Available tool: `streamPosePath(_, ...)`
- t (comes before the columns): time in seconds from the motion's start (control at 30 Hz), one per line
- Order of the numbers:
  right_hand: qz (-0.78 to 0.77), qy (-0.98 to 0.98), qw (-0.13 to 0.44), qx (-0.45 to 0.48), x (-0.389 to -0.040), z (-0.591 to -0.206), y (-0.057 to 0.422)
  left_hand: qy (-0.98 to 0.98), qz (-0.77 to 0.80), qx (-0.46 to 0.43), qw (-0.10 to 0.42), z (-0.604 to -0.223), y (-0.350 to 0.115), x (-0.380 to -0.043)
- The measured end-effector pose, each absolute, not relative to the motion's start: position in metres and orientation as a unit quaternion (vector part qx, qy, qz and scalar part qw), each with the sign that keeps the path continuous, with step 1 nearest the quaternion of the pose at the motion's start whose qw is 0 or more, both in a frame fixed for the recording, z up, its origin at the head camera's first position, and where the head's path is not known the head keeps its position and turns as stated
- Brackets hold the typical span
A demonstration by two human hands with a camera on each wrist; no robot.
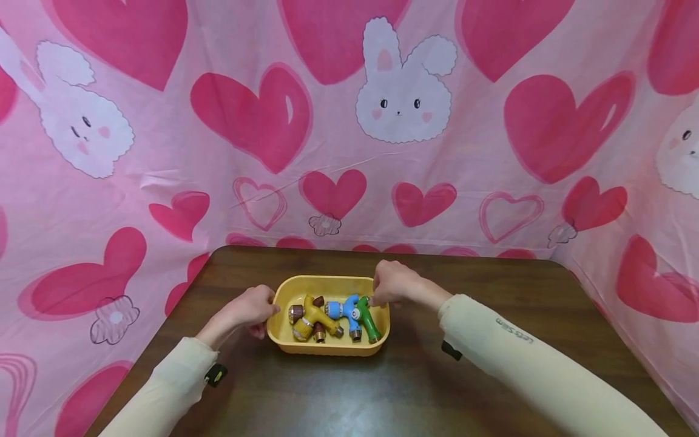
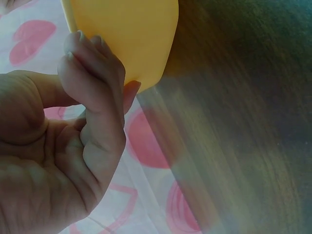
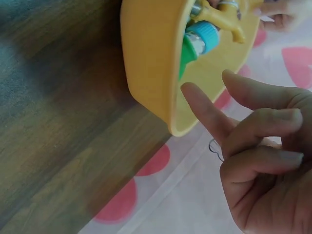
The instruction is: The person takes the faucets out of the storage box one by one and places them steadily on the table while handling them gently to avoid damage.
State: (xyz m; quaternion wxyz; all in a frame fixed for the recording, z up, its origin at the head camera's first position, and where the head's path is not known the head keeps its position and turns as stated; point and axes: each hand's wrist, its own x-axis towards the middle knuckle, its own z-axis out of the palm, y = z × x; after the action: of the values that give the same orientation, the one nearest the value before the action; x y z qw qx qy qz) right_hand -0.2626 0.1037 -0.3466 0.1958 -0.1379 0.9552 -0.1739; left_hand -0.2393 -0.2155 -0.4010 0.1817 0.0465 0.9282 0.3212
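A yellow plastic tub (image 1: pixel 327 350) stands on the table with several taps in it. A mustard-yellow tap (image 1: pixel 312 317) lies across brown ones (image 1: pixel 295 312) on the left. A blue tap (image 1: pixel 349 311) and a green tap (image 1: pixel 369 321) lie towards the right. My left hand (image 1: pixel 253 309) grips the tub's left end, its bent fingers (image 2: pixel 92 73) against the wall in the left wrist view. At the right end is my right hand (image 1: pixel 395 283); in the right wrist view its thumb and index finger (image 3: pixel 207 112) stand apart near the rim, holding nothing.
The brown wooden table (image 1: pixel 306 400) reaches back to a pink cloth (image 1: pixel 338 152) printed with hearts and rabbits, which hangs behind it and on both sides. Dark straps (image 1: pixel 215 374) show at both wrists, below the cream sleeves.
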Motion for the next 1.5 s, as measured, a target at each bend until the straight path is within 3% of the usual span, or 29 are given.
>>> streamPosePath(0.9, -0.154, 0.946, 0.255, -0.127, -0.276, -0.367, 0.083, 0.934, 0.310, 0.044, 0.172, -0.402, -0.215, -0.239)
streamPosePath(1.5, -0.134, 0.953, 0.249, -0.112, -0.277, -0.382, 0.075, 0.937, 0.305, 0.047, 0.162, -0.402, -0.213, -0.236)
